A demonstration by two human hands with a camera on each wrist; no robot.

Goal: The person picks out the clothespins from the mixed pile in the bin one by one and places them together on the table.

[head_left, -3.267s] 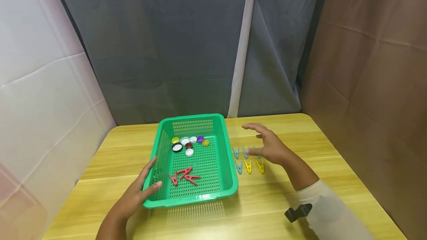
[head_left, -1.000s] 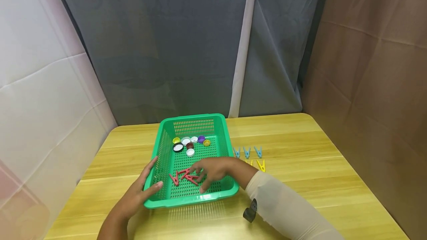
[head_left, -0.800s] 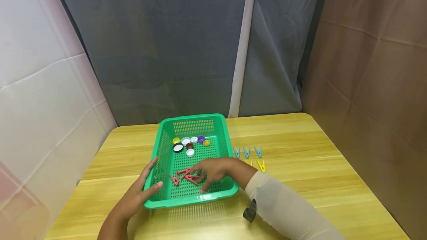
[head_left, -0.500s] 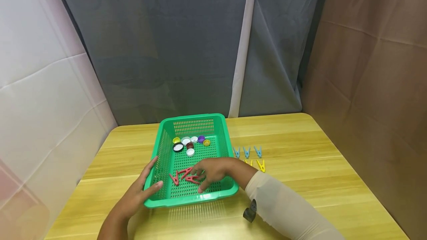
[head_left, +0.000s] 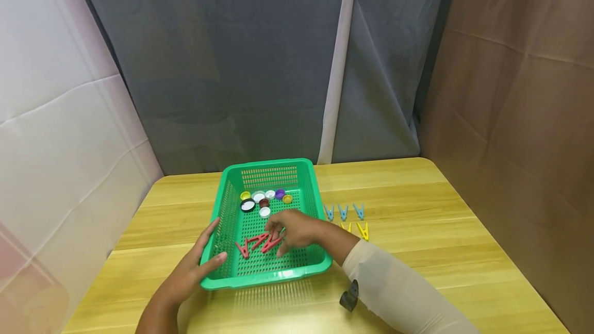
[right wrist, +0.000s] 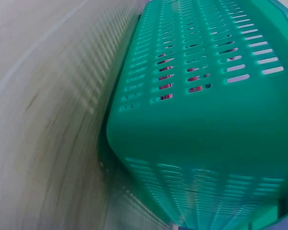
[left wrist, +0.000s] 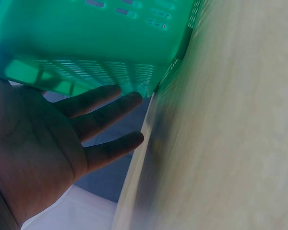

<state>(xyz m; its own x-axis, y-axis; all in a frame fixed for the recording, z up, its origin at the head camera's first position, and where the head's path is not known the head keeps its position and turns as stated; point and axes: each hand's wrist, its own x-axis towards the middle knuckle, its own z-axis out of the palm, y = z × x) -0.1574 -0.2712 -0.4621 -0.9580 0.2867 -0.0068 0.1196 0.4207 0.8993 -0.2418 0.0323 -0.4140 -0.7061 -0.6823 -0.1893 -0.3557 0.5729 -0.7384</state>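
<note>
My left hand (head_left: pixel 187 269) holds the left rim of the green plastic basket (head_left: pixel 266 276), thumb over the edge. Several of its fingers (left wrist: pixel 110 115) lie extended outside the wall in the left wrist view. Inside the basket, my right hand (head_left: pixel 297 230) pinches a red clothespin (head_left: pixel 267 246); its fingertips partly cover the clothespin. Close by on the basket floor are another red clothespin (head_left: pixel 258 239), touching or nearly touching it, and one more red clothespin (head_left: pixel 243 248) on the left. Only the basket's outer wall (right wrist: pixel 197 129) shows in the right wrist view, with red glimpsed through the slots.
Bottle caps in several colours, among them a white cap (head_left: pixel 264 212) and a purple cap (head_left: pixel 280 194), lie at the basket's far end. Right of the basket, blue clothespins (head_left: pixel 343 212) and yellow clothespins (head_left: pixel 363 230) lie on the wooden table (head_left: pixel 417 210). Cloth walls surround the table.
My right hand came from above the table clothespins into the basket. Over the last half second it rises slightly away from me, and the red clothespin at its fingers has turned. My left hand stays put.
</note>
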